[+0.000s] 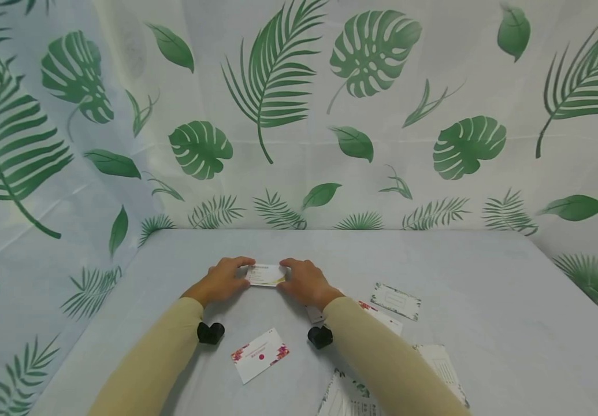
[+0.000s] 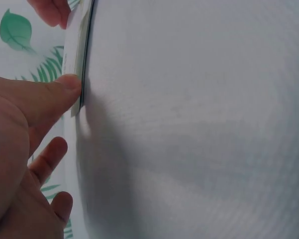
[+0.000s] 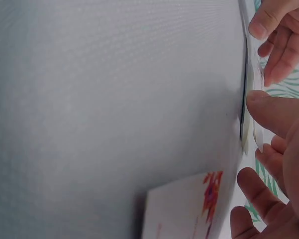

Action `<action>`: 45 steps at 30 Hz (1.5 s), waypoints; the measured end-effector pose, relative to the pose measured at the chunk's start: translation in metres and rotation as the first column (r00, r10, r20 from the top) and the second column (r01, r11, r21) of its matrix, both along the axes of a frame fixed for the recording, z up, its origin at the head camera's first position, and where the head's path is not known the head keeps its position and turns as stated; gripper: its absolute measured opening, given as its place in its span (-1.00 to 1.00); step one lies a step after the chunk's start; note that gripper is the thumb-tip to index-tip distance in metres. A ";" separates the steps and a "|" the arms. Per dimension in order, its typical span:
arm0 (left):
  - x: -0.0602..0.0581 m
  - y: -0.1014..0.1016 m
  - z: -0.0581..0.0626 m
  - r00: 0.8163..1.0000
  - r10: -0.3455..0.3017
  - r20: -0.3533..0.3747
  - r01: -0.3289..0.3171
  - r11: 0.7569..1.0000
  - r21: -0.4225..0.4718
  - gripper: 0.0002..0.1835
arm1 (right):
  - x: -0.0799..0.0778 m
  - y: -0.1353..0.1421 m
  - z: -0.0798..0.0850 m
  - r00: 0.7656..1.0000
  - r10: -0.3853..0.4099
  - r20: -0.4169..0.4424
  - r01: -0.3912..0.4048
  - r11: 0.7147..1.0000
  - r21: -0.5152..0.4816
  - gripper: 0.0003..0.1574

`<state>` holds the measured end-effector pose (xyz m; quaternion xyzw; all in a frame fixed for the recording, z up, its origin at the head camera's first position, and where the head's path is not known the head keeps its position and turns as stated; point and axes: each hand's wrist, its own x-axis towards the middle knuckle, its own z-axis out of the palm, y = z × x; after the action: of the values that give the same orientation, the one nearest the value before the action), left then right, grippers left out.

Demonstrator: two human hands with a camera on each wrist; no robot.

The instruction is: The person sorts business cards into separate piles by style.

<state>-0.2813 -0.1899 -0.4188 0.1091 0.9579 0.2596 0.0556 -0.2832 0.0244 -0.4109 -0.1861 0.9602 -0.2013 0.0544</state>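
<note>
A leaf-print curtain (image 1: 299,173) rises behind the pale counter (image 1: 512,300); the left hand (image 1: 223,278) and right hand (image 1: 306,281) each pinch one end of a thin white card stack (image 1: 266,275), between them toward the counter's far edge; its side shows layers, the lowest dark; its top bears a gold curve at lower right and tiny dark print at upper left

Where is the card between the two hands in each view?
Head: card, below centre, slightly left.
Left wrist: card, upper left, edge-on.
Right wrist: card, right side, edge-on.
Shared landmark: left hand, left of the card in head, lower left in left wrist, upper right in right wrist.
</note>
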 end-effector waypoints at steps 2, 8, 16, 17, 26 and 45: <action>-0.002 0.000 -0.003 1.000 -0.006 -0.004 0.006 1.000 -0.013 -0.48 | -0.001 -0.001 -0.002 1.000 -0.009 0.011 0.009 1.000 0.006 -0.34; -0.001 0.002 -0.003 1.000 0.006 -0.007 -0.006 0.999 -0.046 -0.47 | -0.006 -0.003 -0.005 1.000 -0.013 0.024 0.012 1.000 0.028 -0.30; -0.002 0.003 0.003 0.998 0.040 0.051 -0.036 0.996 -0.085 -0.45 | -0.009 -0.004 -0.006 0.998 -0.031 0.050 0.031 0.999 0.011 -0.33; -0.002 0.003 0.003 0.998 0.039 0.053 -0.034 0.996 -0.086 -0.46 | -0.009 -0.004 -0.006 0.998 -0.034 0.052 0.033 0.999 0.006 -0.34; -0.004 0.004 0.004 0.996 0.056 0.067 -0.053 0.997 -0.056 -0.48 | -0.011 -0.003 -0.008 0.998 -0.043 0.035 0.045 0.998 -0.047 -0.37; 0.010 0.021 0.017 0.998 0.037 0.041 -0.038 0.999 0.034 -0.46 | 0.019 0.052 0.020 0.998 0.001 0.064 0.014 0.971 -0.238 -0.28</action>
<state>-0.2712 -0.1693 -0.4014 0.0867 0.9539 0.2792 0.0680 -0.2641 0.0765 -0.3910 -0.1815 0.9274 -0.3212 0.0617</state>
